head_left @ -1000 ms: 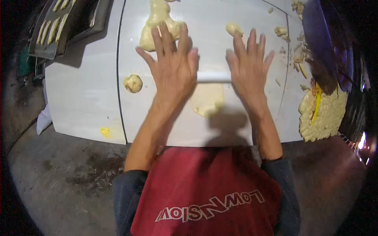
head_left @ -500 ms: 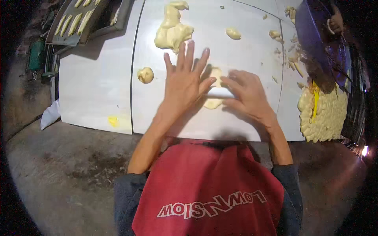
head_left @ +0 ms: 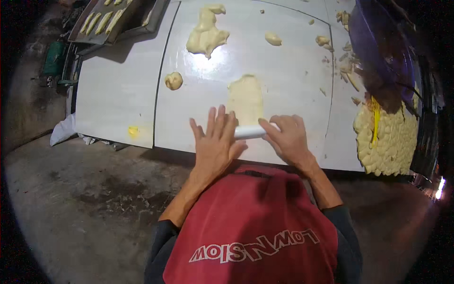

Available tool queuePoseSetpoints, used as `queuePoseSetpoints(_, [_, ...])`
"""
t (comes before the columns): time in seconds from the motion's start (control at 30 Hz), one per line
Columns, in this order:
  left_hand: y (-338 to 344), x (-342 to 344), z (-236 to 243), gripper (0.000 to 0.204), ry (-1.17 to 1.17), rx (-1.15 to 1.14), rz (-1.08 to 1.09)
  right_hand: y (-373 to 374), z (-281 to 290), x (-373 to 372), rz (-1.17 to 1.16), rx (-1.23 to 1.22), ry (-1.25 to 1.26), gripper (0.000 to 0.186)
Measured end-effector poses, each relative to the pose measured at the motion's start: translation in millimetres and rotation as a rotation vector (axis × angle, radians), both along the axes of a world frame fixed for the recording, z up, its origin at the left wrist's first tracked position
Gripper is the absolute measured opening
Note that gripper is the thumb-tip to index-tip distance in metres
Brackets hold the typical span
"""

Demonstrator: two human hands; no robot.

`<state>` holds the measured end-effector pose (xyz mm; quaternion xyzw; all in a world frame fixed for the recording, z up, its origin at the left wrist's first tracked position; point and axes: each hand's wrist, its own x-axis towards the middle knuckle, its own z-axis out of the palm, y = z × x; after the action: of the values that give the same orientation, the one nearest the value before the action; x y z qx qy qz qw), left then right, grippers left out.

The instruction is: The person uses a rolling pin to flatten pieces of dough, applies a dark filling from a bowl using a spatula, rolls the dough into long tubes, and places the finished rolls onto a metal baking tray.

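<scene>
A white rolling pin (head_left: 249,131) lies across the near end of a flat, pale dough strip (head_left: 246,97) on the white tabletop. My left hand (head_left: 215,142) rests over the pin's left end, palm down with its fingers stretched out. At the other end, my right hand (head_left: 289,142) has its fingers curled over the pin. To the left of the strip sits a round dough ball (head_left: 173,81). Farther back lies a large, uneven lump of dough (head_left: 206,33), and a small oval dough piece (head_left: 273,39) is to its right.
Metal trays (head_left: 101,31) with dough strips stand at the far left. On the right are dough scraps (head_left: 347,71), a dark purple plastic sheet (head_left: 380,47) and a broad bumpy dough mass (head_left: 385,142) with a yellow strip on it. A yellow smear (head_left: 134,131) marks the table's left part.
Both hands and the rolling pin have come nearer to the table's front edge. The dough beneath, formerly mostly covered by the hands, now shows as a long flat strip behind the pin.
</scene>
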<state>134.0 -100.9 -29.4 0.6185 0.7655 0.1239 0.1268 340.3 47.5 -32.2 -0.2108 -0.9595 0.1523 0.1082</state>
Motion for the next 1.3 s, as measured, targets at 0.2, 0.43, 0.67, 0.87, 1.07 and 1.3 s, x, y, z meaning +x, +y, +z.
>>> queuePoseSetpoints(0.2, [71, -35, -8, 0.066, 0.143, 0.153, 0.089, 52, 5, -53, -0.168, 0.056, -0.054, 0.054])
queuePoseSetpoints(0.43, [197, -88, -21, 0.059, 0.259, 0.402, 0.141, 142, -3, -108, -0.337, 0.301, 0.123, 0.053])
queuePoseSetpoints(0.67, [177, -88, 1, 0.057, 0.1, 0.502, 0.029, 109, 9, -57, -0.089, 0.01, 0.092, 0.041])
queuePoseSetpoints(0.87, [119, -65, 1, 0.067, 0.045, 0.217, -0.228, 98, 8, -30, -0.415, 0.186, 0.07, 0.048])
queuePoseSetpoints(1.07, [110, -46, -9, 0.081, 0.003, 0.09, -0.241, 76, -5, -86, -0.032, 0.038, -0.16, 0.08])
queuePoseSetpoints(1.3, [98, -78, 12, 0.076, -0.232, 0.074, -0.271, 87, 8, -97, -0.079, -0.146, -0.002, 0.054])
